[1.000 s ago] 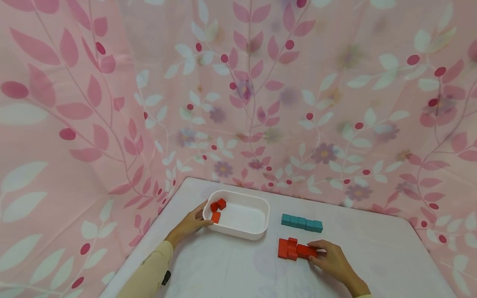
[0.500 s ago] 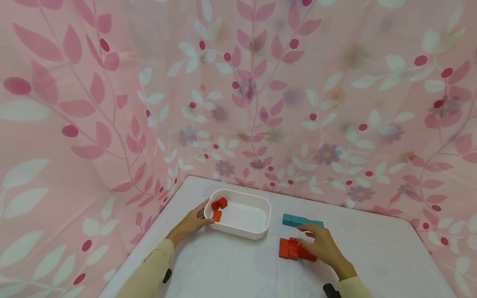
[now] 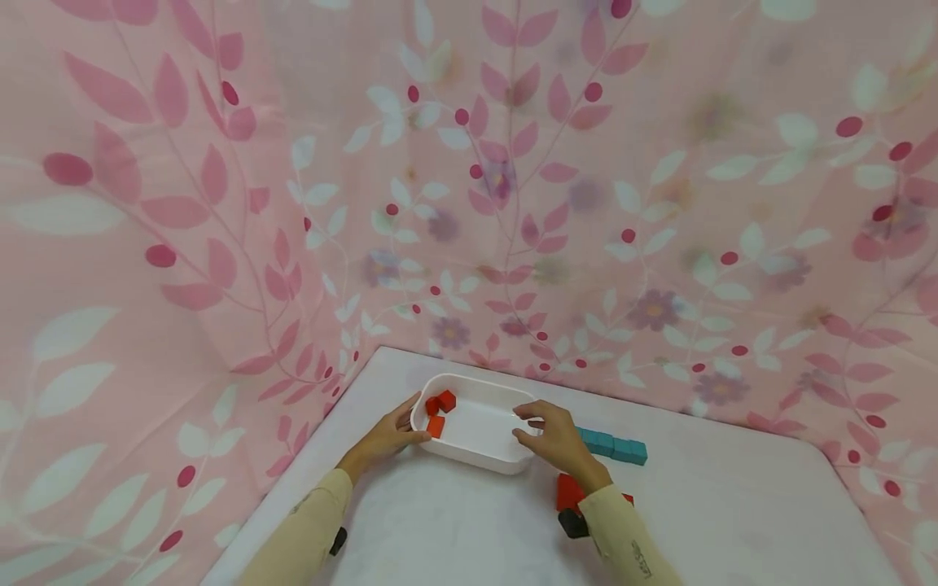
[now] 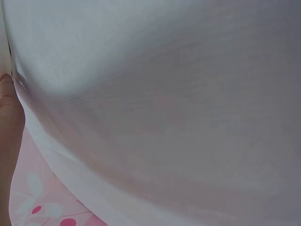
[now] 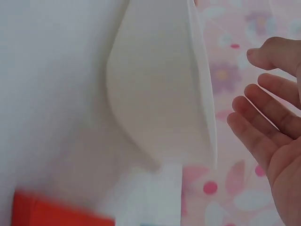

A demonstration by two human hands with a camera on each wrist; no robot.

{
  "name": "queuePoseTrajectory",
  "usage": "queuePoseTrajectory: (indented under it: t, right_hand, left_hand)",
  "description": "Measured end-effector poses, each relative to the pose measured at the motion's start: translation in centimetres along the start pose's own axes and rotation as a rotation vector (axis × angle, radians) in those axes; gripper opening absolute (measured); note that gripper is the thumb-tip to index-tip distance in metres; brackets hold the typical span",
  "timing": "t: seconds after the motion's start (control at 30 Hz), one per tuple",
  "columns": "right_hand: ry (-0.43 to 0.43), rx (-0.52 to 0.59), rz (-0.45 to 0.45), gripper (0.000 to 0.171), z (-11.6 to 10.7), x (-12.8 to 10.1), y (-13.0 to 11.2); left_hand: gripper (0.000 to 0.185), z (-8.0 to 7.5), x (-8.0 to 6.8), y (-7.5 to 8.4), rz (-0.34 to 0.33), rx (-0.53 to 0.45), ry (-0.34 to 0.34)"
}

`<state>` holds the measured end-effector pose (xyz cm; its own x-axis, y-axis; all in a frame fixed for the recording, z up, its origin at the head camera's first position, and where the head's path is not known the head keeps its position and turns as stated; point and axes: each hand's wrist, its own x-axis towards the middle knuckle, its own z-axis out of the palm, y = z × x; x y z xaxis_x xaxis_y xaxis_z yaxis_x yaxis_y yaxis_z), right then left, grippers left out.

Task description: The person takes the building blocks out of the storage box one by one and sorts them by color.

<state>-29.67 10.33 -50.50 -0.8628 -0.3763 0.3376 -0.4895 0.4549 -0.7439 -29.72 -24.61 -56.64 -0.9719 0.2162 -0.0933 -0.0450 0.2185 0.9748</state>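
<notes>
A white rectangular tray (image 3: 476, 461) sits on the table, with a few red blocks (image 3: 436, 426) at its left end. My left hand (image 3: 387, 433) grips that end, thumb along the near rim and fingers on the outer side; in the left wrist view only part of the hand (image 4: 8, 132) shows at the edge. Over the tray's right rim hovers my right hand (image 3: 554, 439). The right wrist view shows that hand (image 5: 277, 113) with parted, slightly bent fingers and nothing between them, beside the tray wall (image 5: 155, 80).
Right of the tray lies a row of teal blocks (image 3: 615, 447), its left end behind my right hand. Nearer to me are red blocks (image 3: 568, 491), partly covered by my right sleeve (image 3: 623, 525). A pink floral cloth (image 3: 469, 244) hangs behind the white-covered table (image 3: 733, 505).
My right hand has left the red blocks on the table and moved left, past the teal row, to the tray's right rim. My left hand has stayed on the tray.
</notes>
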Motion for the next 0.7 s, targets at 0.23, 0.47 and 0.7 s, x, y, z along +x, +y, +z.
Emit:
queuePoseTrajectory:
  t: [0.23, 0.47, 0.7]
  right_hand:
    - [-0.047, 0.009, -0.059, 0.031, 3.8, 3.7, -1.2]
    - [-0.039, 0.014, -0.032, 0.037, 7.2, 5.9, -1.2]
    - [-0.007, -0.035, -0.019, 0.043, 10.4, 7.4, -0.8]
  left_hand:
    - [0.090, 0.1, -0.1, 0.0, 0.014, 0.005, -0.001]
    - [0.088, 0.0, -0.1, -0.2, 0.012, 0.027, -0.001]
    - [0.086, -0.2, 0.0, -0.5, 0.056, -0.020, -0.035]
